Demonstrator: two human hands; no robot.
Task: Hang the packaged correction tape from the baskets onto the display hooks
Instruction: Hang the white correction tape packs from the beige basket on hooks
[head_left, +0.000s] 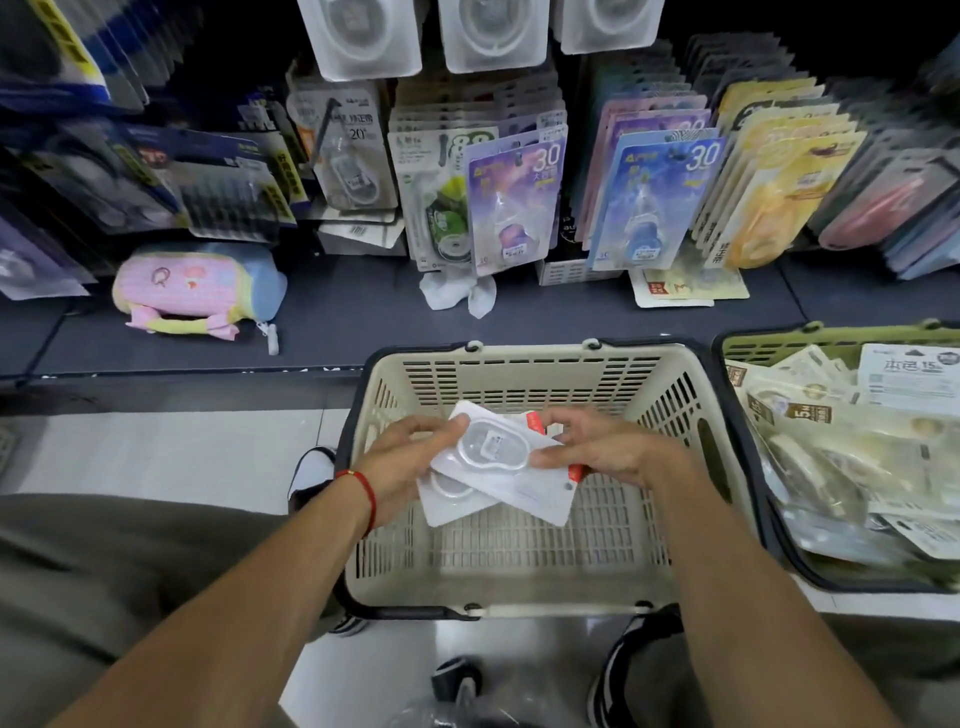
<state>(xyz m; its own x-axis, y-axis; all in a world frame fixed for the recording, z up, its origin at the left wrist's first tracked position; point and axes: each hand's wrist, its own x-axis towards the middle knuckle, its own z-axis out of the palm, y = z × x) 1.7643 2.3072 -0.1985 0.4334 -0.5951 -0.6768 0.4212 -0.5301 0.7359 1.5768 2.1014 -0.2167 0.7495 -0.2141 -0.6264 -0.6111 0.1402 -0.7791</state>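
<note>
Over the cream basket both my hands hold white blister packs of correction tape, two or more stacked crosswise. My left hand, with a red string at its wrist, grips their left side. My right hand pinches the right end, where a red edge shows. Apart from these packs the cream basket holds nothing. A green basket at the right is full of several beige packs. Rows of hanging packs fill the display hooks above the shelf.
A pastel pouch and crumpled white paper lie on the dark shelf. Loose packs lie flat under the blue cards. My shoes stand beside the basket on the pale floor.
</note>
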